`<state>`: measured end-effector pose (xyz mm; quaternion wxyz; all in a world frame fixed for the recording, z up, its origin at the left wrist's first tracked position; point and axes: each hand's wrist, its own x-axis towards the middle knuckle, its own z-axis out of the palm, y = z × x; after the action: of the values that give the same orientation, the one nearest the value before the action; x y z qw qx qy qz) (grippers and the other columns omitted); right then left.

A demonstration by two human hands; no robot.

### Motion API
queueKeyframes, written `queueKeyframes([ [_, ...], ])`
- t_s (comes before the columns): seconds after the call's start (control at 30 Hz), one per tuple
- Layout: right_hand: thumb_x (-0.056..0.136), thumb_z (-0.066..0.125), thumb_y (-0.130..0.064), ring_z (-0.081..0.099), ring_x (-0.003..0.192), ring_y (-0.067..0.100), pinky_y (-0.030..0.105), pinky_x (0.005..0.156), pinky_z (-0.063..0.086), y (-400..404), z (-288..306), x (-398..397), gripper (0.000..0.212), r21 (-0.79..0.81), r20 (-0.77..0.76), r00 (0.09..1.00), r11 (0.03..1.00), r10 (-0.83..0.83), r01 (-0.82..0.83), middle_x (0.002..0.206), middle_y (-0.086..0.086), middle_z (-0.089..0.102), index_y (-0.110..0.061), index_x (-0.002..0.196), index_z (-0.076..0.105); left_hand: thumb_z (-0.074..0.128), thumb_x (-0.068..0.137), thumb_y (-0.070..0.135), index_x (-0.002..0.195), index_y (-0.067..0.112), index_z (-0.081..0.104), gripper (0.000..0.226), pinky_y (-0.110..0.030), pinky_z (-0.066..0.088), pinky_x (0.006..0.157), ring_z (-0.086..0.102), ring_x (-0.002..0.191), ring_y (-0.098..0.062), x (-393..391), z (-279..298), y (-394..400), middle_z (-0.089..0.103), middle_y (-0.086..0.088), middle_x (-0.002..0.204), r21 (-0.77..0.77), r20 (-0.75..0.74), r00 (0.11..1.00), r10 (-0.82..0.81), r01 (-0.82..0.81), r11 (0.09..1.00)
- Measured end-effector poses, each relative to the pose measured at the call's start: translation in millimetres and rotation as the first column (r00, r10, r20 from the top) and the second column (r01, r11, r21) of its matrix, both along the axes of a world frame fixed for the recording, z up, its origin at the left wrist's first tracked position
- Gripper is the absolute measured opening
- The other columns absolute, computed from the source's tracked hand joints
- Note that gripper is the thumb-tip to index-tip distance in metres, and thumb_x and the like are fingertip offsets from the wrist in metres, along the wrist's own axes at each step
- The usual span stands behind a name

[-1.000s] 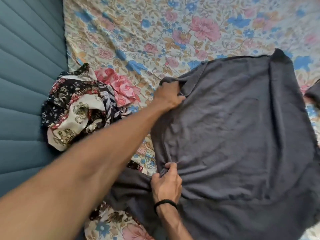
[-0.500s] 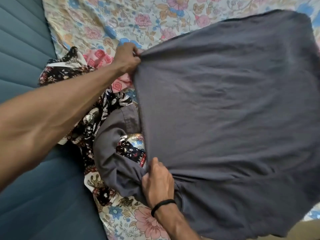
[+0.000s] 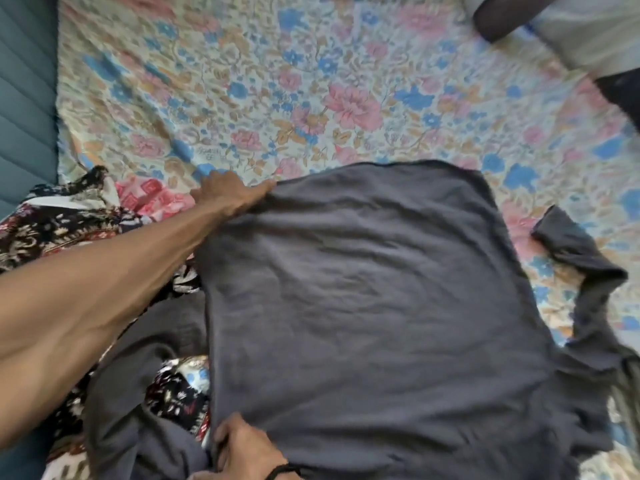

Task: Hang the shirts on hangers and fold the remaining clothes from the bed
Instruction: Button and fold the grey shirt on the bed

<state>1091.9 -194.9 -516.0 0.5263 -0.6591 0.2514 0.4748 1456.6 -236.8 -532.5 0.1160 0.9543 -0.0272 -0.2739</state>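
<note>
A dark grey shirt (image 3: 381, 306) lies spread on the floral bedsheet (image 3: 311, 81), one sleeve flopped out to the right and the other bunched at the lower left. My left hand (image 3: 232, 194) reaches far out and pinches the shirt's far left corner. At the bottom edge of the view, my right hand (image 3: 242, 445), with a black band on its wrist, grips the near left edge of the same shirt. A crumpled black, red and white patterned garment (image 3: 52, 230) lies partly under my left arm and the grey sleeve.
A teal padded panel (image 3: 24, 81) runs along the bed's left side. Dark and pale grey cloth items (image 3: 571, 26) sit at the top right corner. Bare floral sheet stretches beyond the shirt.
The grey shirt has dropped from being held up close to lying flatter on the sheet. Both hands keep their hold on its left edge, and the camera has tilted up toward the far bed.
</note>
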Motion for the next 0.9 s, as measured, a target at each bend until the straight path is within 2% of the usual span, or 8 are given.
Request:
queueKeyframes([
  [0.1,0.080,0.081,-0.047,0.062,0.074,-0.007,0.015,0.082,0.052,-62,6,17,0.028,-0.049,0.254,0.967,0.998,-0.019,0.032,0.092,-0.011,0.072,-0.034,0.101,0.068,0.039,0.041,0.111,0.099,0.010,0.072,0.121,-0.053,0.043,0.109,0.060,0.115,-0.039,18,-6,-38,0.067,-0.015,0.122,-0.072,-0.062,0.997,-0.047,0.042,0.997],
  [0.2,0.089,0.080,-0.026,0.059,0.064,-0.009,0.011,0.068,0.045,-172,9,72,0.018,-0.244,0.528,0.846,0.944,-0.065,0.225,0.081,-0.010,0.067,-0.021,0.104,0.072,0.078,0.069,0.069,0.099,0.012,0.075,0.065,-0.036,0.057,0.084,0.069,0.101,-0.028,17,9,-73,0.074,-0.010,0.109,-0.208,-0.076,0.987,-0.142,0.124,0.970],
  [0.3,0.093,0.073,-0.016,0.061,0.069,0.001,0.023,0.071,0.050,-279,23,142,0.006,-0.441,0.718,0.696,0.780,0.010,0.444,0.082,-0.004,0.070,-0.015,0.099,0.074,0.083,0.081,0.018,0.092,0.015,0.079,0.013,-0.023,0.053,0.071,0.069,0.091,-0.016,0,25,-100,0.075,-0.002,0.095,-0.386,-0.031,0.981,-0.194,0.167,0.907],
  [0.43,0.104,0.057,-0.014,0.063,0.093,0.012,0.028,0.085,0.054,-374,48,232,0.017,-0.515,0.823,0.542,0.622,0.168,0.590,0.104,0.001,0.071,-0.010,0.112,0.071,0.080,0.081,0.021,0.094,0.023,0.080,0.014,-0.029,0.056,0.079,0.068,0.082,-0.010,-63,43,-99,0.074,0.007,0.088,-0.343,0.027,0.864,-0.503,0.481,0.807],
  [0.53,0.104,0.054,-0.008,0.063,0.099,0.013,0.023,0.089,0.051,-396,35,271,0.023,-0.635,0.731,0.585,0.664,0.350,0.396,0.117,0.006,0.073,-0.011,0.118,0.071,0.079,0.082,0.036,0.093,0.027,0.080,0.014,-0.026,0.056,0.070,0.069,0.075,-0.005,-101,36,-85,0.075,0.012,0.083,-0.284,-0.160,0.715,-0.680,0.626,0.726],
  [0.67,0.098,0.067,-0.022,0.061,0.112,0.030,0.040,0.094,0.050,-398,-1,283,0.033,-0.790,0.400,0.633,0.599,0.663,-0.129,0.125,0.014,0.067,-0.016,0.129,0.068,0.068,0.095,0.036,0.123,0.022,0.069,0.032,-0.046,0.052,0.096,0.063,0.111,-0.027,-68,14,-89,0.070,-0.007,0.117,-0.258,0.208,0.916,-0.342,0.389,0.884],
  [0.8,0.091,0.053,-0.073,0.059,0.098,0.032,0.046,0.087,0.054,-397,-20,288,0.057,-0.811,0.400,0.639,0.578,0.657,-0.086,0.109,0.012,0.065,-0.023,0.110,0.073,0.071,0.079,0.067,0.130,0.022,0.057,0.070,-0.052,0.049,0.101,0.056,0.114,-0.030,-26,-10,-101,0.060,-0.009,0.123,-0.115,0.153,0.967,-0.205,0.223,0.968],
  [0.9,0.082,0.060,-0.080,0.056,0.091,0.027,0.038,0.072,0.048,-391,-23,301,0.057,-0.831,0.381,0.603,0.546,0.700,-0.109,0.093,0.005,0.059,-0.024,0.091,0.068,0.085,0.080,0.042,0.110,0.015,0.064,0.046,-0.036,0.050,0.087,0.060,0.100,-0.023,-17,-6,-116,0.064,-0.002,0.104,-0.203,0.021,0.979,-0.202,0.202,0.958],
])
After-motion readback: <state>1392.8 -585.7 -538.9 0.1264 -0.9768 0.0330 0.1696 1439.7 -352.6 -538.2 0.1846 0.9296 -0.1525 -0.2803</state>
